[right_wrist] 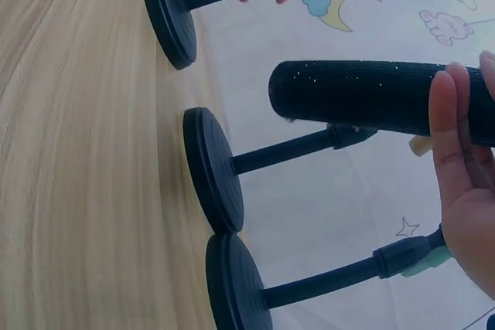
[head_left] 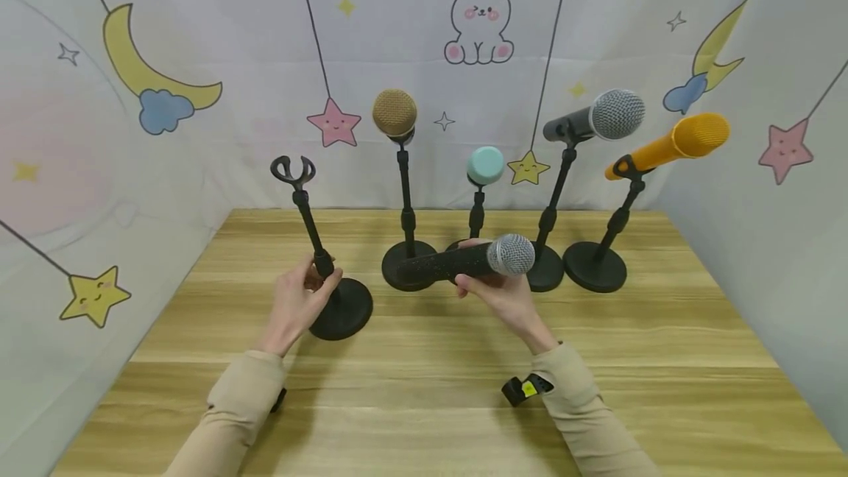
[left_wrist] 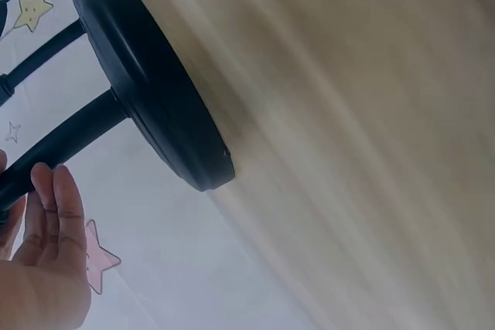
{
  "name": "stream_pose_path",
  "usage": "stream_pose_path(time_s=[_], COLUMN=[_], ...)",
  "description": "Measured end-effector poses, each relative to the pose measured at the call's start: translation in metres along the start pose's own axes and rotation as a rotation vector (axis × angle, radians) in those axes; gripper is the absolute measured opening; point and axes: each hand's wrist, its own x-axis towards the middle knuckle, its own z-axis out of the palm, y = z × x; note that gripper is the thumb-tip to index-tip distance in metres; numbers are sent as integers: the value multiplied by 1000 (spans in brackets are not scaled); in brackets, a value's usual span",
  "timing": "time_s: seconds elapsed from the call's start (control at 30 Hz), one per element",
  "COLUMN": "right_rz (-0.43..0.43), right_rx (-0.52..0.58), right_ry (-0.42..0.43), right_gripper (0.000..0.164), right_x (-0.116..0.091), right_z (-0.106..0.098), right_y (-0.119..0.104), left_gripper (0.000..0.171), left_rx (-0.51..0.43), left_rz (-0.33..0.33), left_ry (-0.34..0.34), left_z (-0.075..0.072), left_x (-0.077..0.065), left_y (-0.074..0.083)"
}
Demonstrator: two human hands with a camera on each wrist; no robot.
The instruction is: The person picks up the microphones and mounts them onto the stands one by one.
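Observation:
My left hand [head_left: 301, 300] pinches the pole of a black desktop microphone stand [head_left: 341, 309], just above its round base. The stand's forked clip [head_left: 294, 171] holds nothing. Whether the base touches the table cannot be told. In my right hand [head_left: 506, 300] is a black microphone [head_left: 457, 262] with a silver mesh head, held nearly level above the table, head to the right and handle end to the left. The right wrist view shows the speckled handle [right_wrist: 356, 94] between thumb and fingers. In the left wrist view, the left hand [left_wrist: 46, 260] lies along the pole.
Behind stand several more stands bearing microphones: a gold-headed one [head_left: 394, 113], a mint-headed one [head_left: 486, 165], a black one with silver mesh [head_left: 616, 115] and an orange one [head_left: 695, 137]. The wooden table [head_left: 424, 403] ends at a printed curtain [head_left: 252, 35].

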Motion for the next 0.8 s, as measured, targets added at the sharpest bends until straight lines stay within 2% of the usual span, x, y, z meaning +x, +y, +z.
stream_pose_path(time_s=[0.1,0.33,0.57,0.67,0.8], right_rz=[-61,-156,-314,-348,-386], right_rx=[-55,-285,-336,-366,-383], right_ry=[40,149,195,209,226], right_gripper=[43,39,40,39,38], right_x=[0,-3,-2,-2,-1], right_z=[2,11,8,5,4], right_y=[-6,-26,-19,-13,-12], left_gripper=[24,17,24,25,19], left_rx=[-14,-21,-14,-12,-19], left_rz=[26,117,202,225,233], left_ry=[-37,-118,-182,-215,-262], left_z=[4,13,22,25,30], left_x=[-2,-10,-17,-19,-22], left_y=[7,23,41,48,58])
